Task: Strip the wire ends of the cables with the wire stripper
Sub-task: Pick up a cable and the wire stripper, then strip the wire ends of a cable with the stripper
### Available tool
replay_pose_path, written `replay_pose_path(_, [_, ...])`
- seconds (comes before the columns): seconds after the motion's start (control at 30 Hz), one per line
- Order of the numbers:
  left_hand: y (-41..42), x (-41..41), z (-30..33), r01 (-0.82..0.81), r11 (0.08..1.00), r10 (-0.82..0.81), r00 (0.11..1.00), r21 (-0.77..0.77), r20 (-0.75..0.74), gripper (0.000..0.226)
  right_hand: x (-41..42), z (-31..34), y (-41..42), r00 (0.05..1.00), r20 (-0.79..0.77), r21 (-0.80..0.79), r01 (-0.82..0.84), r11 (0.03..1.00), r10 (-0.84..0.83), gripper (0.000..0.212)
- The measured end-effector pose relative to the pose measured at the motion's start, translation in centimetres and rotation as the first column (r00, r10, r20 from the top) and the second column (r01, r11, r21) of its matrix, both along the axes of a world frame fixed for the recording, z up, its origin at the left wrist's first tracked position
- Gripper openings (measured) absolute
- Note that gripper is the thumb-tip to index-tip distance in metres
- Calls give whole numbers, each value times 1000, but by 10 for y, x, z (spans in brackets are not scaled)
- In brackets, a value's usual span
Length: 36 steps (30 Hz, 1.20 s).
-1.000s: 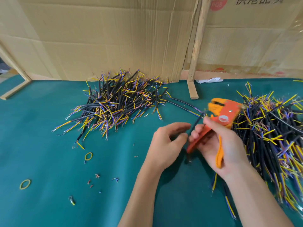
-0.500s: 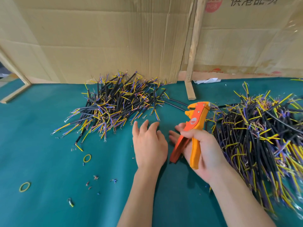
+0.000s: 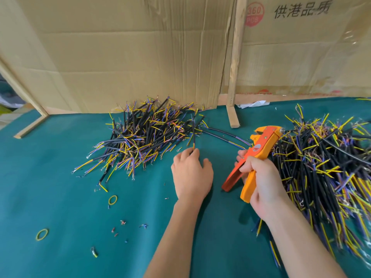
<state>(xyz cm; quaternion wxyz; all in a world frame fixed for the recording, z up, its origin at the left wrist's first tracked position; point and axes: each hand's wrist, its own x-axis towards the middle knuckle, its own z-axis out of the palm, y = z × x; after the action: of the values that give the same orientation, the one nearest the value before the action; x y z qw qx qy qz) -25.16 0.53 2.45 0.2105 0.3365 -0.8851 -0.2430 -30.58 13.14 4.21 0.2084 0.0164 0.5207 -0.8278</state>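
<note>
The green table (image 3: 50,177) carries everything, with a cardboard wall (image 3: 130,57) standing along its far edge. Taking the orange wire stripper (image 3: 259,155) as the landmark: to its right, and touching its head, sprawls the larger pile of black cables (image 3: 325,173) with yellow and purple cores; well to its left lies a second, smaller pile (image 3: 144,137), many of whose ends appear to show bare copper. Judging by that, the left pile is probably the finished stock and the right pile the work left — so the larger share of the job seems yet to be done. The right hand (image 3: 261,177) is wrapped round the stripper's handles, its head pointing away from the person. The left hand (image 3: 190,173), left of the tool, lies palm down at the near edge of the smaller pile, fingers curled — a cable end (image 3: 193,137) rises from the fingertips, seemingly pinched. Nearer the person, left of the stripper, lie yellow rubber bands (image 3: 112,200) and tiny scraps of stripped insulation (image 3: 122,222).
</note>
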Motion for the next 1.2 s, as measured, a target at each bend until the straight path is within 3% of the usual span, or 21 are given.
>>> replay_pose_path(0.07, [16, 15, -3, 12, 990, 18, 978, 143, -206, 35, -1, 0, 2, 999, 38, -30, -36, 999, 37, 28])
replay_pose_path(0.13, [35, 30, -5, 34, 965, 69, 924, 260, -377, 37, 1, -1, 3, 990, 86, -98, -107, 989, 116, 35])
replay_pose_path(0.23, [58, 45, -4, 175, 925, 19, 865, 336, -502, 33, 3, 2, 5, 963, 134, -190, -207, 960, 234, 38])
replay_pose_path(0.3, [64, 49, 0, 255, 916, -61, 851, 309, -521, 27, 4, 6, 10, 946, 118, -256, -264, 930, 301, 44])
replay_pose_path(0.4, [63, 50, 2, 217, 916, -13, 856, 337, -517, 18, 0, 7, 19, 951, 59, -286, -274, 918, 302, 48])
replay_pose_path(0.57, [61, 49, 2, 279, 879, -53, 863, 387, -503, 48, -4, 7, 27, 937, -24, -398, -329, 856, 349, 60])
replay_pose_path(0.63, [57, 48, 3, 292, 857, -44, 862, 424, -505, 49, -4, 6, 27, 935, -49, -412, -339, 846, 351, 60])
replay_pose_path(0.8, [40, 45, 2, 305, 830, -25, 856, 466, -516, 18, -7, 7, 30, 950, -71, -398, -307, 865, 305, 79])
replay_pose_path(0.87, [32, 42, 2, 298, 810, 47, 826, 505, -562, 24, -6, 9, 30, 952, -82, -404, -302, 863, 294, 102])
replay_pose_path(0.93, [23, 40, 3, 302, 754, 173, 766, 583, -620, 22, -5, 9, 30, 955, -83, -404, -293, 867, 284, 112])
replay_pose_path(1.07, [10, 42, 5, 334, 606, 453, 602, 722, -658, 20, -8, 6, 31, 954, -78, -350, -298, 888, 290, 80])
replay_pose_path(1.2, [8, 45, 9, 377, 490, 605, 503, 786, -618, 17, -5, 6, 29, 917, -110, -261, -398, 879, 383, 79])
